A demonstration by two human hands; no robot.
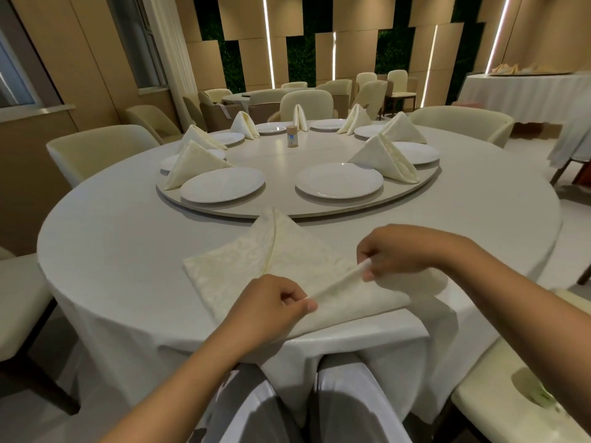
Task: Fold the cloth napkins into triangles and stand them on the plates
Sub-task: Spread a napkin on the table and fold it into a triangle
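A cream patterned cloth napkin [252,260] lies partly folded on the round table's near edge, one flap laid over toward the left. My left hand [268,303] pinches the napkin's raised fold at its near end. My right hand [393,254] pinches the same fold farther right, and the edge stretches between both hands. Two white plates [223,185] [339,180] sit bare on the turntable's near side. Several folded triangle napkins [383,158] [192,161] stand beside plates around the turntable.
The grey turntable [297,212] fills the table's middle, with a small tan jar [291,135] near its centre. Cream chairs ring the table; one seat [518,401] is close at my right. My knees are under the table edge. Other dressed tables stand behind.
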